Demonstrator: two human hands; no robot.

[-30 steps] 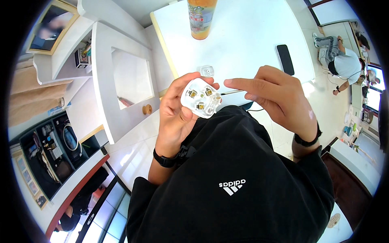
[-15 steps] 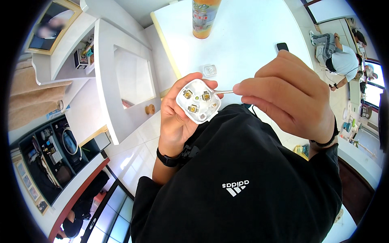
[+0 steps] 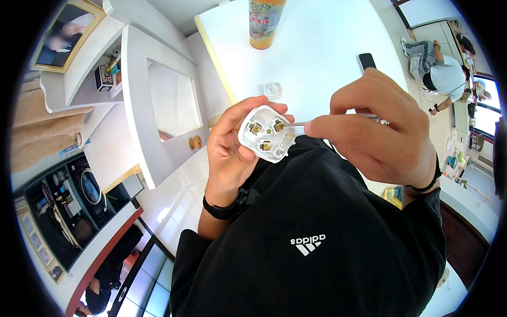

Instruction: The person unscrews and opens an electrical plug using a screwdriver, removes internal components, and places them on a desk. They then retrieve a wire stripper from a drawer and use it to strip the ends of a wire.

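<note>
My left hand (image 3: 227, 150) is closed around a white plastic plug body (image 3: 256, 141) with its inside facing up, showing three brass terminals and a small screw in the middle. My right hand (image 3: 380, 129) grips a thin metal screwdriver (image 3: 298, 124), held nearly level, its tip at the upper-right terminal (image 3: 278, 126). A small translucent cover piece (image 3: 272, 90) lies on the white table (image 3: 322, 37) just beyond the plug.
An orange tall container (image 3: 264, 24) and a black phone (image 3: 366, 61) stand or lie on the table. Left are an open white cabinet door (image 3: 134, 105) and a dark compartment tray (image 3: 58, 203). Another person (image 3: 443, 76) is at the right; another, dark-clothed person (image 3: 97, 290) is lower left.
My right hand has shifted right and turned over the screwdriver, its index finger now curled rather than stretched out. The screwdriver's tip has come onto the upper-right terminal. The plug has turned slightly.
</note>
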